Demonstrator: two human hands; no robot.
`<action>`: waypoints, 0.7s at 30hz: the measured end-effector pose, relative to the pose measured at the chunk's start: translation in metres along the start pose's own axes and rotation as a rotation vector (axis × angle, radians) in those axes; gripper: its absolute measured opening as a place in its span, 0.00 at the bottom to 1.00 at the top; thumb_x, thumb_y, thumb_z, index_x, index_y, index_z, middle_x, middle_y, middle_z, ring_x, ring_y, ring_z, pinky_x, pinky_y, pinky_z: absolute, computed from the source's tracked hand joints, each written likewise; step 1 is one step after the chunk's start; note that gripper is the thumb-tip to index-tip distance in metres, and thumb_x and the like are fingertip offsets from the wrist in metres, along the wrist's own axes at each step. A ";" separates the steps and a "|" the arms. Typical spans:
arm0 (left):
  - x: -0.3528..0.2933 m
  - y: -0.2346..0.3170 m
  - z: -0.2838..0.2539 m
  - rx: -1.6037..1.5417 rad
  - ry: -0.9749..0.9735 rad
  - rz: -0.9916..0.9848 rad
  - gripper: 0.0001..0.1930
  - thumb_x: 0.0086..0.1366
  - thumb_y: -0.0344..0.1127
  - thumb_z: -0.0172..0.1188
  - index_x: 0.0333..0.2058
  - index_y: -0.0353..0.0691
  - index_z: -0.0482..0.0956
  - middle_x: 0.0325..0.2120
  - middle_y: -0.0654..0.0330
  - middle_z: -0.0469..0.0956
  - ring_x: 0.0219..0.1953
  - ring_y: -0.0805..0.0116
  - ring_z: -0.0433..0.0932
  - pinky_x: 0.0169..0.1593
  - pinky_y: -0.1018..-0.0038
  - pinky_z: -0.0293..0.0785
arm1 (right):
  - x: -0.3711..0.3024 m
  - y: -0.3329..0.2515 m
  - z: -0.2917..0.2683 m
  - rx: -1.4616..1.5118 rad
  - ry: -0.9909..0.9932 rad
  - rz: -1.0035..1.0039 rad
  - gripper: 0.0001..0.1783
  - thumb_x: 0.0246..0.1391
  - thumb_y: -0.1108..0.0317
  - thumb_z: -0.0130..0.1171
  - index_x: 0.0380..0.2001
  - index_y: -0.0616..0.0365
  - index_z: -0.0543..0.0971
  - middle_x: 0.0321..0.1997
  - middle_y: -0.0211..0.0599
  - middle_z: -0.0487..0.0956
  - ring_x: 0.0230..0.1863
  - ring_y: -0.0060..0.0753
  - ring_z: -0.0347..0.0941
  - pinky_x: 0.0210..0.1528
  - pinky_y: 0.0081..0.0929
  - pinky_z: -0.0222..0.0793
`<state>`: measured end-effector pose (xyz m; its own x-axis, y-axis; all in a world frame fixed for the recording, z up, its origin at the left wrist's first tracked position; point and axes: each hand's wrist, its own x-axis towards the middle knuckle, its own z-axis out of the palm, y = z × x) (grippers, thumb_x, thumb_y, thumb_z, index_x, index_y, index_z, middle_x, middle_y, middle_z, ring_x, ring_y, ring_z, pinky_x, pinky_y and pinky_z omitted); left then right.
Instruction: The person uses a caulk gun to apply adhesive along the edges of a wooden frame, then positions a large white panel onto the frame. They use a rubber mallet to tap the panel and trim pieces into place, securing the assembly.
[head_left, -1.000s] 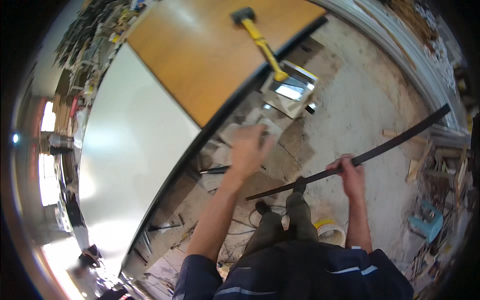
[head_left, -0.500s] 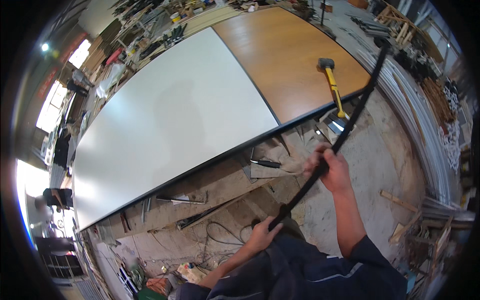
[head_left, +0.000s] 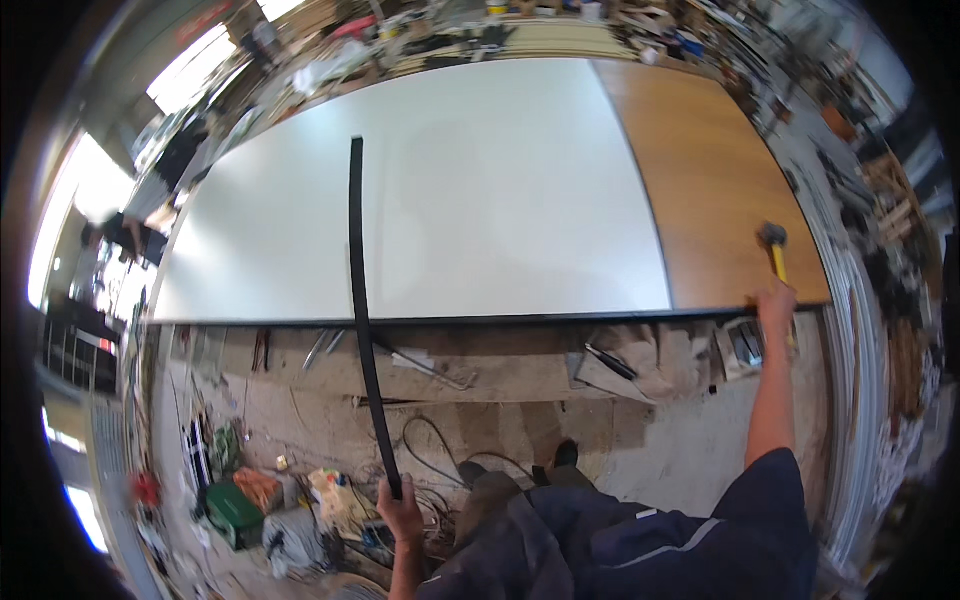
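Note:
My left hand (head_left: 402, 512) is closed round the lower end of a long, flat black strip (head_left: 359, 250). The strip rises away from me, its far end over the white panel (head_left: 510, 190) and its near part past the panel's front edge. At the far right, my right hand (head_left: 776, 302) is closed round the yellow handle of a mallet (head_left: 780, 262). The mallet's dark head lies on the wood-coloured panel (head_left: 710, 180), which adjoins the white one. A dark edging runs along the front of both panels.
Below the panels' front edge sit a black-handled tool (head_left: 612, 361) and a metal square (head_left: 430, 369). Cables and a green box (head_left: 235, 515) are on the floor at left. Long metal profiles (head_left: 848, 400) run along the right. Another person (head_left: 128, 238) stands far left.
My right hand has let go of the black strip and taken the mallet's handle. The strip has swung left in my left hand, across the white panel. The view has turned.

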<state>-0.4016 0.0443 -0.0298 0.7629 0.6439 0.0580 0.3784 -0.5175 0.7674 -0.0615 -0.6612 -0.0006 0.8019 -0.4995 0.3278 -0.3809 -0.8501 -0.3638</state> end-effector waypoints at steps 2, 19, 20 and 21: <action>-0.003 -0.031 -0.016 -0.068 0.012 -0.074 0.11 0.71 0.34 0.63 0.34 0.33 0.74 0.20 0.62 0.69 0.24 0.73 0.63 0.27 0.67 0.64 | 0.024 0.043 -0.004 -0.282 0.125 0.004 0.25 0.48 0.57 0.69 0.44 0.64 0.83 0.45 0.61 0.81 0.49 0.66 0.77 0.53 0.51 0.75; -0.025 -0.115 -0.070 0.163 0.301 -0.349 0.12 0.74 0.36 0.60 0.35 0.32 0.75 0.21 0.59 0.70 0.23 0.68 0.65 0.28 0.63 0.63 | 0.057 0.094 0.018 -0.134 -0.356 0.202 0.24 0.46 0.59 0.71 0.35 0.74 0.82 0.34 0.60 0.84 0.39 0.55 0.84 0.39 0.46 0.77; -0.032 -0.113 -0.060 0.185 0.313 -0.368 0.12 0.74 0.36 0.59 0.35 0.32 0.75 0.21 0.59 0.70 0.23 0.68 0.65 0.29 0.63 0.63 | 0.061 0.099 0.025 -0.044 -0.401 0.276 0.21 0.47 0.60 0.70 0.32 0.73 0.82 0.31 0.56 0.83 0.35 0.52 0.83 0.35 0.44 0.75; -0.038 -0.107 -0.052 0.145 0.351 -0.336 0.13 0.74 0.37 0.60 0.35 0.31 0.74 0.23 0.58 0.69 0.25 0.67 0.65 0.30 0.63 0.63 | 0.066 0.093 0.029 0.047 -0.446 0.349 0.19 0.47 0.61 0.69 0.30 0.71 0.81 0.27 0.53 0.82 0.30 0.49 0.82 0.32 0.43 0.73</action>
<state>-0.4987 0.1043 -0.0815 0.3734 0.9262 0.0531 0.6609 -0.3057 0.6854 -0.0309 -0.7685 -0.0385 0.7531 -0.6217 -0.2152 -0.6451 -0.6339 -0.4266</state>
